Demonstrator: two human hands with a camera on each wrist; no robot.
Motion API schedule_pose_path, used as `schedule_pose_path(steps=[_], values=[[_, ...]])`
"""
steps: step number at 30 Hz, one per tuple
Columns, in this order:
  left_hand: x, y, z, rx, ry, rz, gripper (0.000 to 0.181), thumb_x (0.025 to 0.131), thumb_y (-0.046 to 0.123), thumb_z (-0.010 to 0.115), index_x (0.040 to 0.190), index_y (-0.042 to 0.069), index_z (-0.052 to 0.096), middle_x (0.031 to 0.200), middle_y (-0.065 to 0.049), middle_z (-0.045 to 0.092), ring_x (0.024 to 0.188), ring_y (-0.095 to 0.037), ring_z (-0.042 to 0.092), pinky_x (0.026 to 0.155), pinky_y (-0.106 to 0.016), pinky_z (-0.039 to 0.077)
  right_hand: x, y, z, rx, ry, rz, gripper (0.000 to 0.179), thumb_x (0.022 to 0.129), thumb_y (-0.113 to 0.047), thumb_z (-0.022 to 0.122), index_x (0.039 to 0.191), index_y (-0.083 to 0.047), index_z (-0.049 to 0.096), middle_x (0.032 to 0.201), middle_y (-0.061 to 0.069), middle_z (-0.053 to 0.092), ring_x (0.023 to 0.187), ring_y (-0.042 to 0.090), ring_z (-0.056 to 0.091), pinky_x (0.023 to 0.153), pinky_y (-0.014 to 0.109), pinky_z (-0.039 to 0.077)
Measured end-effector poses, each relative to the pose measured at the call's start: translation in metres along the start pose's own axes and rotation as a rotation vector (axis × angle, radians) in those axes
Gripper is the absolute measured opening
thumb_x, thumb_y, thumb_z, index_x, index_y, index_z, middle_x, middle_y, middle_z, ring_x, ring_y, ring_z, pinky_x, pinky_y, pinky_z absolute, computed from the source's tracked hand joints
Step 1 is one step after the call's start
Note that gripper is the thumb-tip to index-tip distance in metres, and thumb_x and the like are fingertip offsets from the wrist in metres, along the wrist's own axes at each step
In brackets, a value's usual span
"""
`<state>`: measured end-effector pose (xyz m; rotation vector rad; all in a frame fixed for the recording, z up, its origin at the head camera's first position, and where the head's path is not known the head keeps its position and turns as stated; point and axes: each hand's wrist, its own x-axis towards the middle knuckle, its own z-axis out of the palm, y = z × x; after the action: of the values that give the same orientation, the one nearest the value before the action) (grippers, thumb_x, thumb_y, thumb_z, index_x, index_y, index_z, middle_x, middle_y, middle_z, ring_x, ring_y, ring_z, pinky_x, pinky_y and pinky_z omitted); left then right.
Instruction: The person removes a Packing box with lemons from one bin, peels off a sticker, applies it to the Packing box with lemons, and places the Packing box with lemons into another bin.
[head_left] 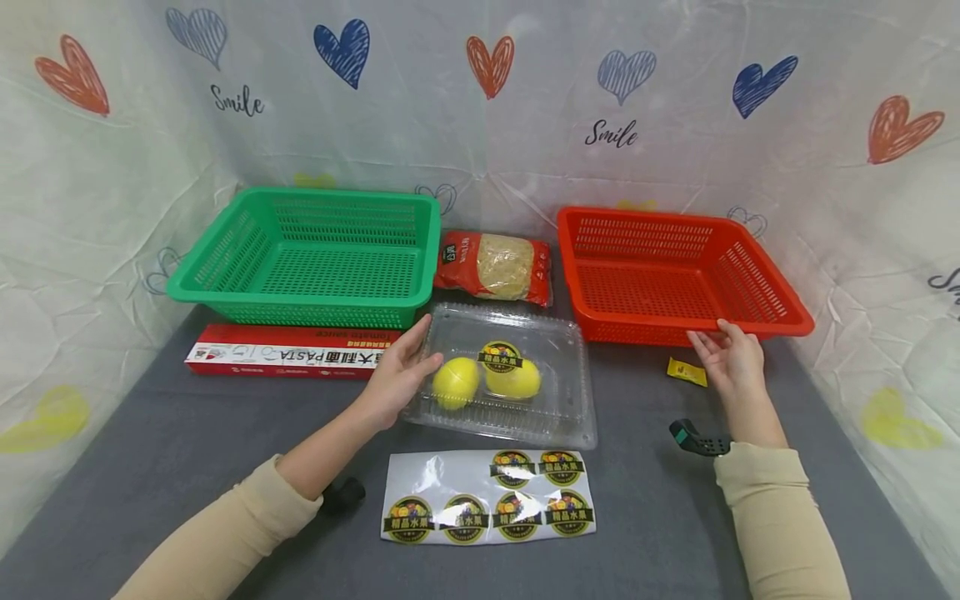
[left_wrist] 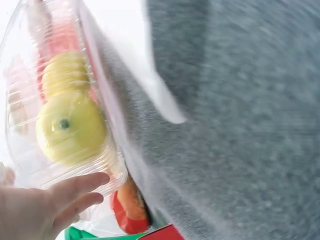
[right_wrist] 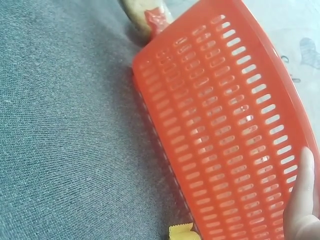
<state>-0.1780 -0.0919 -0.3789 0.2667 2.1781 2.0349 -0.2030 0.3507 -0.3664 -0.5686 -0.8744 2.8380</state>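
Observation:
A clear plastic clamshell box [head_left: 525, 419] lies shut on the grey table with two yellow round fruits [head_left: 456, 382] inside and a round fruit label [head_left: 500, 356] on its lid. My left hand [head_left: 403, 365] rests against the box's left end, fingers fairly straight along the edge. The left wrist view shows those fingers [left_wrist: 75, 192] lying on the box [left_wrist: 30, 165] beside the nearer fruit [left_wrist: 70, 127]. My right hand [head_left: 729, 352] touches the front rim of the red basket [head_left: 637, 330] with straight fingers. Only one of its fingers [right_wrist: 302, 195] shows against the basket wall [right_wrist: 225, 125] in the right wrist view.
A sheet of round fruit labels [head_left: 487, 497] lies in front of the box. A green basket [head_left: 300, 303] stands back left with a red pasta carton [head_left: 292, 354] before it. A bag of noodles [head_left: 495, 267] lies between the baskets. A small yellow sachet [head_left: 686, 371] sits near my right hand.

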Motion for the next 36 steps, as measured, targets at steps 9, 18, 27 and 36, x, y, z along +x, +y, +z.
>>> schedule_pose_path(steps=[9,18,27,36], values=[[-0.014,0.012,0.001,-0.006,-0.064,-0.021,0.064,0.091,0.005,0.053,0.146,0.011,0.020,0.151,-0.003,0.016,0.136,-0.022,0.017,0.105,-0.040,0.026,-0.006,0.003,0.004,-0.006,0.025,0.007,0.046,0.091,-0.007,0.054,0.114,-0.028,0.021,0.106,0.002,0.039,0.080,0.026,0.061,0.080,0.039,0.050],[-0.024,0.034,0.005,-0.015,-0.114,0.029,0.064,0.091,0.005,0.053,0.146,0.011,0.021,0.151,-0.004,0.017,0.137,-0.019,0.013,0.105,-0.043,0.025,-0.008,0.005,0.003,0.003,0.013,0.003,0.044,0.091,-0.007,0.055,0.115,-0.027,0.023,0.110,0.003,0.042,0.088,0.026,0.061,0.084,0.040,0.048],[-0.027,0.058,0.008,-0.026,-0.115,0.080,0.062,0.091,0.004,0.052,0.145,0.011,0.023,0.150,-0.002,0.019,0.137,-0.016,0.012,0.105,-0.044,0.026,-0.007,0.004,0.001,0.007,0.013,0.006,0.045,0.090,-0.006,0.055,0.114,-0.026,0.023,0.115,0.002,0.039,0.086,0.027,0.061,0.083,0.040,0.049],[-0.017,0.074,0.014,-0.030,-0.086,0.102,0.061,0.091,0.003,0.053,0.145,0.015,0.026,0.149,0.003,0.021,0.136,-0.012,0.015,0.104,-0.037,0.029,-0.007,0.005,0.000,-0.033,0.011,-0.008,0.045,0.090,-0.008,0.056,0.115,-0.026,0.022,0.115,0.003,0.039,0.086,0.025,0.062,0.083,0.039,0.049]])
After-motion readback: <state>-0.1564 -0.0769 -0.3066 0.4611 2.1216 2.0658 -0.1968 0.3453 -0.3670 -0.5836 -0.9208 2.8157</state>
